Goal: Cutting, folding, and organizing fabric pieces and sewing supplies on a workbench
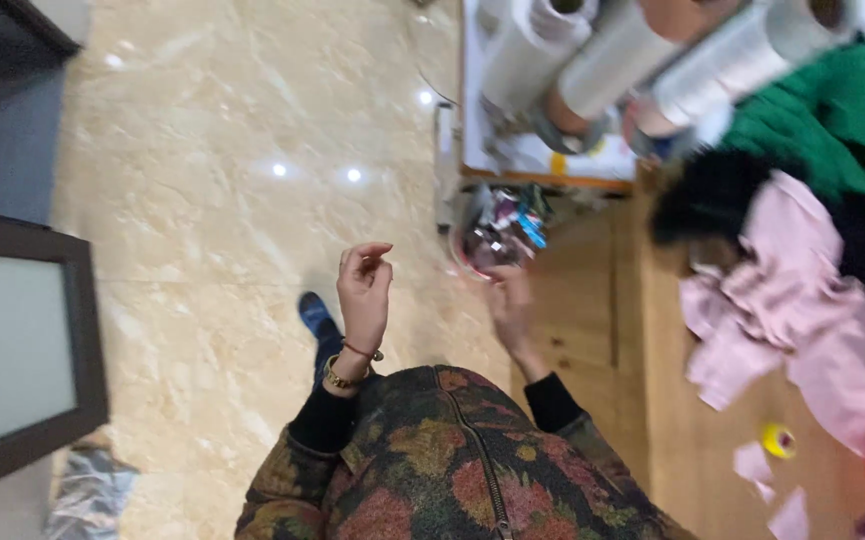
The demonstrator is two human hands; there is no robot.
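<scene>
My left hand (pixel 364 290) is raised over the marble floor (pixel 222 200). Its fingers are loosely curled with nothing in them, and a bracelet and a red thread sit at the wrist. My right hand (pixel 510 310) is blurred and reaches to the wooden table's (pixel 592 300) edge, right below a clear bag of small colourful bits (pixel 497 235). Whether it grips the bag is not visible. My floral jacket (pixel 452 470) fills the bottom of the view.
Several rolls of clear film (pixel 612 60) lie on a white tray (pixel 472 120) at the top. Pink cloth pieces (pixel 782 310), green cloth (pixel 832 110), black cloth (pixel 702 195) and a small yellow roll (pixel 778 440) cover the table. A dark-framed panel (pixel 22 350) stands left.
</scene>
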